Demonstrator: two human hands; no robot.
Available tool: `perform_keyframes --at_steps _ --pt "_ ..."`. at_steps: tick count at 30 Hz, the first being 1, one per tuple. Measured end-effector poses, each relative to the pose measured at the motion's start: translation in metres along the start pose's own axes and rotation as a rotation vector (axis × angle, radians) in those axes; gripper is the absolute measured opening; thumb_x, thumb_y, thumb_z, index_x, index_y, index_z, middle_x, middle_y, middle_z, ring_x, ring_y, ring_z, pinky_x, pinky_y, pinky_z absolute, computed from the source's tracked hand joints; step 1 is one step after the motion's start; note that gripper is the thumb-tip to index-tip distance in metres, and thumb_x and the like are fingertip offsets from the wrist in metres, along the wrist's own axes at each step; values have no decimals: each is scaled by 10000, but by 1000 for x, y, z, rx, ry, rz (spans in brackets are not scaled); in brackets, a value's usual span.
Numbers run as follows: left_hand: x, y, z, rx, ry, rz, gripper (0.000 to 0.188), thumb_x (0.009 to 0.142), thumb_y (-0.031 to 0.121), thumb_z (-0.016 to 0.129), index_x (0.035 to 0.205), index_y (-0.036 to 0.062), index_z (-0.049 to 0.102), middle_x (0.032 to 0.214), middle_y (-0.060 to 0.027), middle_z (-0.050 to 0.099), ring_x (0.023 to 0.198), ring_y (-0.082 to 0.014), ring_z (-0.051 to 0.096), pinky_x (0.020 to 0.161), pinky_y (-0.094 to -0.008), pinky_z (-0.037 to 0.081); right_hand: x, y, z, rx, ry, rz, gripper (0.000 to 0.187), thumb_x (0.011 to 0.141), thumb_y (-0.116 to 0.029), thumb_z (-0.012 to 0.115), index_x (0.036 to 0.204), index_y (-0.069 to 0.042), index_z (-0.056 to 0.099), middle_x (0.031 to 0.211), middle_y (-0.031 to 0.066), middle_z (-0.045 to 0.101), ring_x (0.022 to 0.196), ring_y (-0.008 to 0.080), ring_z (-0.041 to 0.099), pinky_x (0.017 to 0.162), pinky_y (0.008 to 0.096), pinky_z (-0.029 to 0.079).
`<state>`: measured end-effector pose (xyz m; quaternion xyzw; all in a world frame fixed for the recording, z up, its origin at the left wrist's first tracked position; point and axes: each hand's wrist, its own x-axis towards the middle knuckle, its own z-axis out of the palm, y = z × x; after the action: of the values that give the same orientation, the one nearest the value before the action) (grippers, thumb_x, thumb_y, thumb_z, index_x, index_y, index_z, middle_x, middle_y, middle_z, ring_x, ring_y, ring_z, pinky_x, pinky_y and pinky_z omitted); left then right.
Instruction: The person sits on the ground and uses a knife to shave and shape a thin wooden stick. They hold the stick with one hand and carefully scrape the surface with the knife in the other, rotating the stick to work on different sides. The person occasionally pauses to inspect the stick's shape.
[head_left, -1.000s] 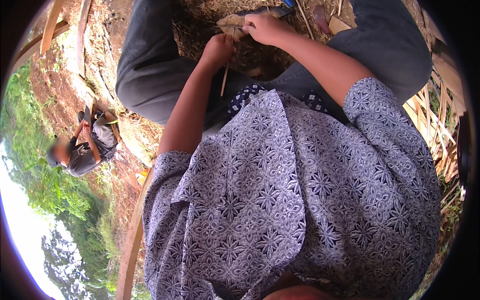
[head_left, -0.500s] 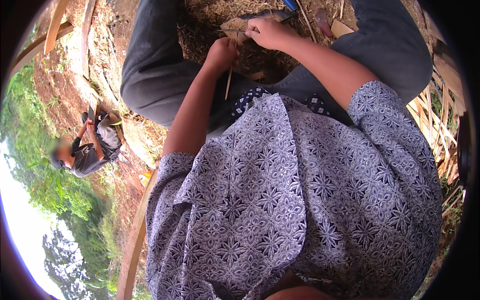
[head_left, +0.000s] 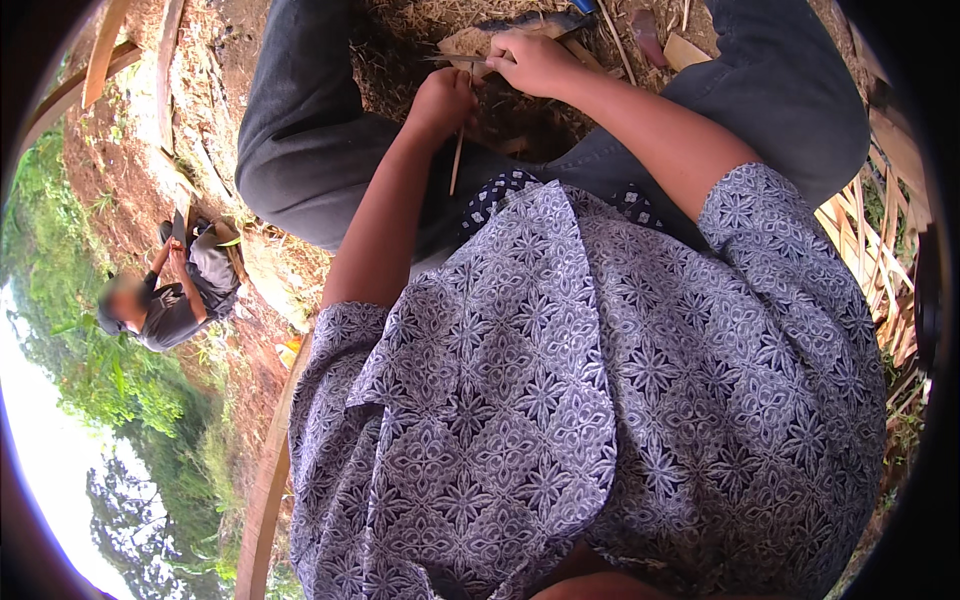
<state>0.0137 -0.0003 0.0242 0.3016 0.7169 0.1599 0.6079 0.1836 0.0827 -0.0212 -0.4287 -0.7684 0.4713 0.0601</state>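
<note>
My left hand (head_left: 443,106) is closed around a thin wooden stick (head_left: 456,165), whose lower end hangs toward my lap. In my right hand (head_left: 535,63) is a knife; its narrow blade (head_left: 450,58) points left and lies across the stick's upper end, just above my left fingers. The knife's handle is hidden in my right fist. Right behind both hands lies a pale flat piece of wood (head_left: 465,42) with a dark edge. Below the hands, between my legs, the ground is in shadow.
A blue handle-like object (head_left: 582,5), a reddish-brown piece (head_left: 648,42) and a wood chip (head_left: 686,52) lie beyond my right hand. Split strips (head_left: 860,240) are piled at the right. On the left, a person (head_left: 175,290) sits holding a long blade, past a wooden beam (head_left: 268,480).
The knife blade has shifted slightly left across the stick, showing more of its length. My left hand and the stick have moved only a little.
</note>
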Motion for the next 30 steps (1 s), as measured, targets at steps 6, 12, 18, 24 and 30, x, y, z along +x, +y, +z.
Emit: perform_keyframes --at_steps 6,12,18,24,30 --pt "0 1 0 -15 -13 -35 314 1028 232 452 1044 -4 659 730 -37 604 535 -140 589 527 -313 511 4 9 2 -14 -71 43 210 909 -305 654 916 -95 657 824 126 687 798 311 674 709 438 509" --pt "3 -3 -1 -75 -20 -49 312 1025 217 430 1015 -6 648 717 -40 605 523 -146 592 497 -314 507 5 2 2 -14 -67 18 215 909 -306 653 905 -91 656 796 129 684 778 315 672 698 445 507" --pt "5 -5 0 -63 -11 -66 306 1022 227 434 1025 15 655 719 -32 604 523 -142 589 491 -309 501 4 5 3 -16 -27 10 205 899 -292 666 896 -87 656 774 122 680 775 310 673 692 442 508" --pt "4 -3 0 -8 3 -49 309 1021 233 450 1035 6 659 722 -34 596 524 -138 579 503 -307 502 7 12 4 -58 3 -20 200 915 -299 645 916 -100 656 828 128 687 825 327 674 729 453 512" --pt "4 -5 0 -57 -12 -55 305 1025 223 437 1036 -5 639 717 -47 596 526 -143 596 489 -328 514 -3 -7 -2 -14 -73 59 215 916 -317 644 912 -101 648 825 126 691 815 323 675 720 455 508"
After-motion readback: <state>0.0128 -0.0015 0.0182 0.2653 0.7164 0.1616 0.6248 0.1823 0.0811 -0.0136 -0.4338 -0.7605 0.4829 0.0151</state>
